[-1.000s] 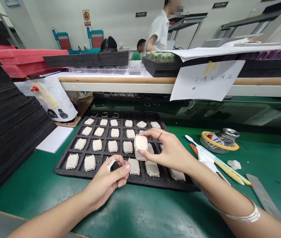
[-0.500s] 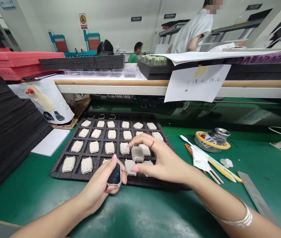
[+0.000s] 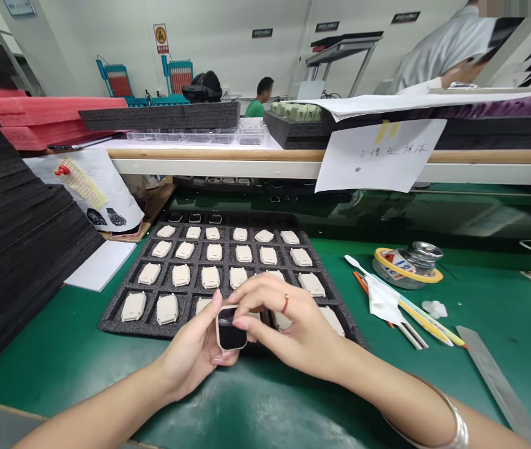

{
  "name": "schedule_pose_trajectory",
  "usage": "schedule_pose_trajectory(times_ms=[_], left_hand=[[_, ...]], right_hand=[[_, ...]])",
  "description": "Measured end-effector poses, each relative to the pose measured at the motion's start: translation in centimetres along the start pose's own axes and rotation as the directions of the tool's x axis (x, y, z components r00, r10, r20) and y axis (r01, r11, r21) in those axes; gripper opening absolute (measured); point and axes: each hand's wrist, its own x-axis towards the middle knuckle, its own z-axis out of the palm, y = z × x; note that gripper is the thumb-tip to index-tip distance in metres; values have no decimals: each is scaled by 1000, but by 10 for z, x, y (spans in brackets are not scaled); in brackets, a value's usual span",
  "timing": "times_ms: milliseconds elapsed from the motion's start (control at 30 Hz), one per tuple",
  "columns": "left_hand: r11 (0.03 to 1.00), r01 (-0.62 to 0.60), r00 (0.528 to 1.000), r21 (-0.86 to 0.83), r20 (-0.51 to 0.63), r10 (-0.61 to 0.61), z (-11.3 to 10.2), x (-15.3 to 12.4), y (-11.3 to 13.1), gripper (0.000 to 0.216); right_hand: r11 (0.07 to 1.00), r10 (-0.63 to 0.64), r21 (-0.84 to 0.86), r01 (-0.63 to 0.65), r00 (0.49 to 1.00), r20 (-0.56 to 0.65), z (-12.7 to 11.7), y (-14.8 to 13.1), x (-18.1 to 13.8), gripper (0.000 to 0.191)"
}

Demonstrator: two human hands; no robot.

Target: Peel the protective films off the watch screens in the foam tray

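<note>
Dark watch screen (image 3: 229, 338) partly behind right hand (image 3: 296, 327)

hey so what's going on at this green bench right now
A person's left hand holds a watch-like piece, dark face up, and the right hand has its fingertips at that face. Beyond them, a black foam tray on the green bench holds rows of pale pieces.
</note>
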Motion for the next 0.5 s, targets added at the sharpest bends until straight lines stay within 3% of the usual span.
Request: schedule_pose_trajectory(times_ms=[133, 233, 500], left_hand=[[1000, 3, 999, 6, 36, -4, 1, -1, 3, 44], [1000, 23, 999, -15, 35, -22, 2, -2, 5, 47], [1000, -22, 999, -9, 44, 22, 3, -5, 7, 48]], right_hand=[[971, 196, 188, -148, 944, -267, -6, -1, 4, 11], [920, 320, 325, -219, 898, -301, -9, 1, 6, 11], [941, 223, 313, -125, 928, -300, -4, 6, 3, 12]])
